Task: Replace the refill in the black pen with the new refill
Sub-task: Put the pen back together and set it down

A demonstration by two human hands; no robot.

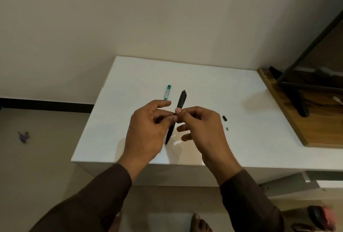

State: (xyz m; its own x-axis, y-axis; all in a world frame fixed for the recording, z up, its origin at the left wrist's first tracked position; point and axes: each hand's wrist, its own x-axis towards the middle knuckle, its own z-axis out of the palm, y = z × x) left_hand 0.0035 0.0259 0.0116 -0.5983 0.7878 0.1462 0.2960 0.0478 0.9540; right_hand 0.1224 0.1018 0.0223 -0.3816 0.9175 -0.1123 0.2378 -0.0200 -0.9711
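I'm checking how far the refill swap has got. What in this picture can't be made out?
Head view only:
- Middle of the pen: hidden by both hands' fingers, so any joint or refill there is unseen.
- Two small dark parts on the table: too small to identify.
- Teal packet: lower end behind the left hand; contents unreadable.

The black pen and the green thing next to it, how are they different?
The black pen is held up in both hands, the left hand and the right hand; the green packet lies flat on the white table, untouched. The pen is dark, round and longer; the packet is teal, flat and shorter. Both are slim and point the same way.
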